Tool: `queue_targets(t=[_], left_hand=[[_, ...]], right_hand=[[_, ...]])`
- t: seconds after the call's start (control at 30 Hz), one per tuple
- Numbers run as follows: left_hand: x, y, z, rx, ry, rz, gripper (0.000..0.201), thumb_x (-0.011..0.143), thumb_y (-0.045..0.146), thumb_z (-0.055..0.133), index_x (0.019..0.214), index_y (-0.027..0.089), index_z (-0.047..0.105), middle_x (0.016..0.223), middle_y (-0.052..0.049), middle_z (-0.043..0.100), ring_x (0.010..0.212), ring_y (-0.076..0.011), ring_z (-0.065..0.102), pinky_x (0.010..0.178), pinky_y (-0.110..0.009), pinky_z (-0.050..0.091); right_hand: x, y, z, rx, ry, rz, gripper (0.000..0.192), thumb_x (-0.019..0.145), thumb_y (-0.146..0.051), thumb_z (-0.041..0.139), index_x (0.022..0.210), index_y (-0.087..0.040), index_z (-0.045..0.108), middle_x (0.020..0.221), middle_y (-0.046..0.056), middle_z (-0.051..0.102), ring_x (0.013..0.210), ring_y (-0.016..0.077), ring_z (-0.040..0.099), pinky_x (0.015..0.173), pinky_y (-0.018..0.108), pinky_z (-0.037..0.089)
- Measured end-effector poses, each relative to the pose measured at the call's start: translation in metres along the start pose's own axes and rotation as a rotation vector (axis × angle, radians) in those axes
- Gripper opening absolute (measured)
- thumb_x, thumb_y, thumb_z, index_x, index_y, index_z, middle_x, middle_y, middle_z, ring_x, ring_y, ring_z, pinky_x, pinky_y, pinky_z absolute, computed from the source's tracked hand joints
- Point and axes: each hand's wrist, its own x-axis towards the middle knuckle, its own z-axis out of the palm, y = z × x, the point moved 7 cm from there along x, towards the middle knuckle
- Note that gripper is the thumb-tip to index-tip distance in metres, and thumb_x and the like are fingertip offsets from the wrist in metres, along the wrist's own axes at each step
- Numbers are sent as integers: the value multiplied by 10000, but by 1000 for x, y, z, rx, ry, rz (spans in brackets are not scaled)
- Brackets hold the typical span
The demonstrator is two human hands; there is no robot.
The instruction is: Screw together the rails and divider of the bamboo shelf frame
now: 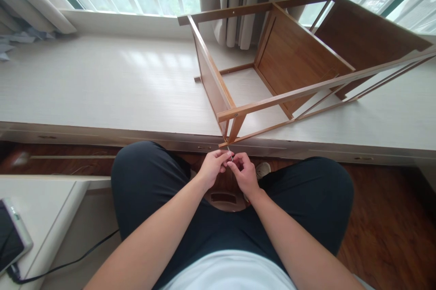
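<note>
A wooden shelf frame (299,58) lies on its side on the white window ledge. Its near corner (224,144) juts out over the ledge's front edge. Just below that corner, my left hand (213,167) and my right hand (244,172) meet with bent fingers. Between the fingertips is a thin metal rod (229,150), its upper end close to the wooden corner. Whether it is a screw or a hex key I cannot make out. Both hands are closed about it, and its lower part is largely hidden by the fingers.
The white ledge (102,76) has drawers in its front. Grey curtains (235,3) hang behind. On a white table (51,199) at the left lies a dark-screened device (12,235) with a black cable (75,260). My knees are on both sides of the hands.
</note>
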Motion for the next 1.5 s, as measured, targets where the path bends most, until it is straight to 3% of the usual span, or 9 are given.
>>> queue_targets(t=[0.37,0.6,1.03,1.5], left_hand=[[3,-5,1,-56,-19,-34,486,613,467,940,893,116,753,796,-42,618,633,-75,502,529,-174,298],[2,-11,3,-118,-27,-68,501,598,458,947,907,127,732,828,-40,621,698,-102,557,594,-184,404],[1,-10,4,-155,-14,-39,494,601,447,950,899,126,721,802,-32,622,654,-89,530,544,-182,359],[1,-12,4,-193,-17,-62,530,573,438,972,901,126,697,826,-19,610,683,-93,555,593,-196,441]], right_hand=[[-2,10,3,3,33,21,265,909,-432,712,1023,-241,567,827,1,699,686,180,649,649,288,514],[-1,8,1,-76,41,4,241,909,-441,715,926,-231,598,776,-6,685,657,174,634,652,286,477],[-1,-1,2,-134,41,-59,218,925,-433,685,939,-234,598,781,3,700,654,180,642,644,290,487],[1,2,1,-207,43,-113,274,937,-471,681,1044,-227,622,862,33,723,722,198,672,678,305,500]])
